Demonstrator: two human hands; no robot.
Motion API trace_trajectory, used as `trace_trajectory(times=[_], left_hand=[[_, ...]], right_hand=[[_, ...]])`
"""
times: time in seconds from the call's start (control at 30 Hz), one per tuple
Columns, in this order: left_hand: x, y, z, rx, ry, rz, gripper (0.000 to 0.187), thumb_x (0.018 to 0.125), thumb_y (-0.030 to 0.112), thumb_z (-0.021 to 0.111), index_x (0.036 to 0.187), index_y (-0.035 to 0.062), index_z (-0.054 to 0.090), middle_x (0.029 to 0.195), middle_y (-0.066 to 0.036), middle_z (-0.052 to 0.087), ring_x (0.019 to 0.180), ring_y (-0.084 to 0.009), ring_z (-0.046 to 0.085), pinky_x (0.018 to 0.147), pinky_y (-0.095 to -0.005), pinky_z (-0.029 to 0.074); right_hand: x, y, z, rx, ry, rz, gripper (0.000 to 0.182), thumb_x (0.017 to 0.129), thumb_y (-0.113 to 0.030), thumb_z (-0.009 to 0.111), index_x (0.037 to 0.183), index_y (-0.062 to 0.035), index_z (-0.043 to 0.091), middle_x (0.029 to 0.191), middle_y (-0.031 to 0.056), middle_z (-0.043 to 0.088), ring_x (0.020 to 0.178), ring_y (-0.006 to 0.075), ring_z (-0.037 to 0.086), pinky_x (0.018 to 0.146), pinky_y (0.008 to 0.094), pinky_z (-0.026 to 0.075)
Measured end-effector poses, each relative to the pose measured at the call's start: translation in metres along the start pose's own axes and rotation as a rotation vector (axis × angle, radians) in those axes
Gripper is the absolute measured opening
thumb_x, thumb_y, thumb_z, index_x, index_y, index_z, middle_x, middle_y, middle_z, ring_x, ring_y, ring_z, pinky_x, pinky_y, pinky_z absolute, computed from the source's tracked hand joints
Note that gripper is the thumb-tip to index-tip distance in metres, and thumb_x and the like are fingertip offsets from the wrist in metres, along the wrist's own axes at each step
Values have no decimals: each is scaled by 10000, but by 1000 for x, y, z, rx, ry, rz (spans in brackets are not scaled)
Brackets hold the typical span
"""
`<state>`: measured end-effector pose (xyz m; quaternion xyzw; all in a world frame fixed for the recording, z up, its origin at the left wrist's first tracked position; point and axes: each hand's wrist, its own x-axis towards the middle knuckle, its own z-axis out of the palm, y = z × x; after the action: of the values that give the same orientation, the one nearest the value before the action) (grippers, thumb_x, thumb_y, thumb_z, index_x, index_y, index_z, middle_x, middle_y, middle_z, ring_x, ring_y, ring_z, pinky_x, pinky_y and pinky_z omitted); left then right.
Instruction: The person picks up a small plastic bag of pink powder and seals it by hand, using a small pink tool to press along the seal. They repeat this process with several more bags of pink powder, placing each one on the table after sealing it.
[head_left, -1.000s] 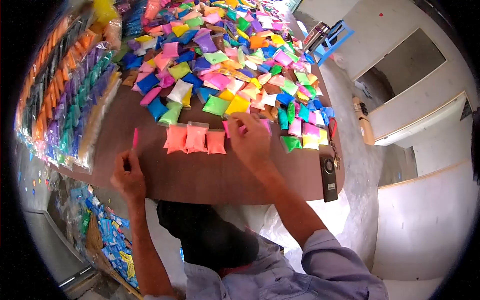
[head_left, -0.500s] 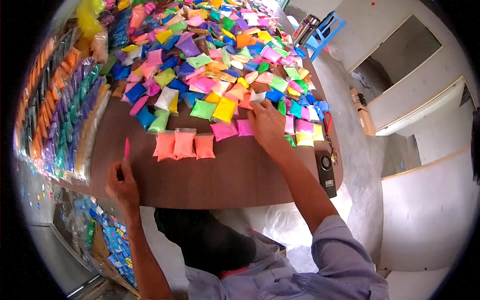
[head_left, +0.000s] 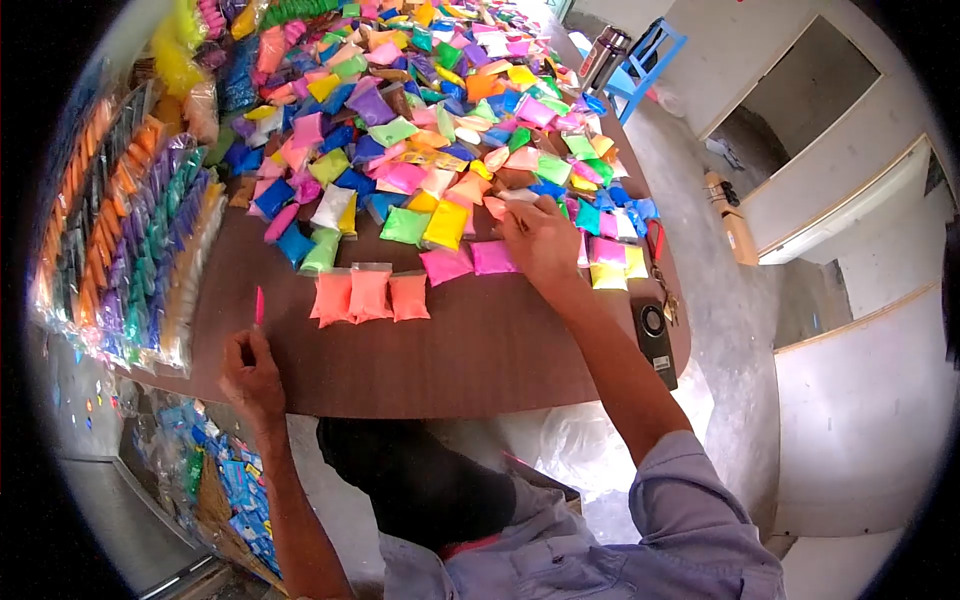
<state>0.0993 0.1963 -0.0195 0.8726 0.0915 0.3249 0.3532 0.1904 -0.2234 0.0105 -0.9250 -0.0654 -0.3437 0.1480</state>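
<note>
My left hand (head_left: 252,372) is closed at the table's left front edge, pinching a thin pink stick (head_left: 259,305) that points upward. Farther forward on the right, my right hand (head_left: 542,245) is closed at the near edge of the heap of small coloured packets (head_left: 400,130); its fingertips meet beside a salmon packet (head_left: 495,207), and what they hold, if anything, is hidden. Left of that hand lie two magenta packets (head_left: 446,265). Three salmon packets (head_left: 370,293) stand side by side in a row nearer to me.
Long bags of coloured packets (head_left: 130,230) line the table's left side. A black device (head_left: 653,345) and a red strap with keys (head_left: 656,245) lie at the right edge. Beyond are a steel flask (head_left: 605,58) and a blue chair (head_left: 650,75).
My right hand has drawn slightly back towards me and right, away from a whitish packet it was touching. My left hand still holds the pink stick, and the view has shifted slightly.
</note>
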Motion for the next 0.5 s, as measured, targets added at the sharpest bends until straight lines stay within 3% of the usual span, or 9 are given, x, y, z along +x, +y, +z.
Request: trace_trajectory(times=[0.1, 0.17, 0.2, 0.27, 0.3, 0.33, 0.4, 0.43, 0.5], left_hand=[[0, 5, -1, -18, 6, 4, 227, 1033, 186, 670, 923, -13, 666, 738, -120, 638, 656, -175, 592, 623, -369, 498], [0, 2, 1, 5, 17, 19, 225, 1030, 187, 674, 922, -11, 665, 742, -126, 642, 655, -188, 602, 628, -376, 501], [0, 0, 2, 28, 27, 28, 224, 1027, 188, 678, 922, -9, 665, 747, -131, 646, 655, -202, 613, 633, -384, 504], [1, -3, 4, 27, 22, 73, 224, 1025, 191, 681, 920, -6, 666, 754, -139, 652, 657, -222, 624, 637, -393, 508], [2, -4, 4, 30, 18, 106, 224, 1024, 194, 684, 918, -3, 668, 762, -146, 658, 659, -242, 636, 641, -402, 512], [1, -4, 3, 28, 11, 121, 224, 1024, 194, 684, 918, -3, 668, 762, -146, 658, 659, -242, 636, 641, -402, 512], [2, -4, 2, 119, 20, 159, 223, 1017, 203, 694, 917, 5, 669, 774, -155, 666, 660, -270, 641, 639, -413, 511], [1, -5, 3, 117, 15, 175, 223, 1017, 203, 694, 917, 5, 669, 774, -155, 666, 660, -270, 641, 639, -413, 511], [-1, -4, 3, 72, 0, 89, 235, 1015, 212, 700, 910, 4, 668, 771, -155, 662, 659, -271, 640, 635, -414, 509]], right_hand=[[-19, 5, -23, 186, 90, 110, 146, 945, -211, 725, 1030, -108, 783, 973, 66, 715, 844, 278, 732, 684, 406, 570], [-40, 8, -31, 720, -22, 528, 145, 1006, -214, 706, 1075, -99, 761, 913, -5, 702, 798, 172, 733, 639, 296, 529], [-48, 4, -45, 722, -10, 532, 145, 1006, -214, 706, 1075, -99, 761, 913, -5, 702, 798, 172, 733, 639, 296, 529], [-63, -8, -77, 1249, -165, 952, 185, 1046, -242, 683, 1141, -84, 703, 976, -28, 699, 859, 134, 743, 631, 261, 509], [-75, -9, -82, 1313, -167, 1006, 163, 1067, -218, 645, 1178, -98, 654, 1080, 11, 732, 919, 142, 756, 633, 256, 511], [-85, -11, -86, 1318, -151, 1012, 163, 1067, -218, 645, 1178, -98, 654, 1080, 11, 732, 919, 142, 756, 633, 256, 511], [-103, -15, -95, 1622, -95, 1042, 192, 1089, -195, 570, 1212, -59, 628, 1178, 70, 734, 1007, 180, 747, 653, 289, 517], [-112, -13, -96, 1740, -79, 1036, 252, 1085, -146, 549, 1306, -43, 611, 1193, 93, 732, 1040, 206, 744, 680, 304, 548], [-121, -20, -108, 1789, -52, 1034, 293, 1074, -133, 564, 1351, -44, 595, 1194, 97, 732, 1049, 217, 744, 701, 308, 562]])
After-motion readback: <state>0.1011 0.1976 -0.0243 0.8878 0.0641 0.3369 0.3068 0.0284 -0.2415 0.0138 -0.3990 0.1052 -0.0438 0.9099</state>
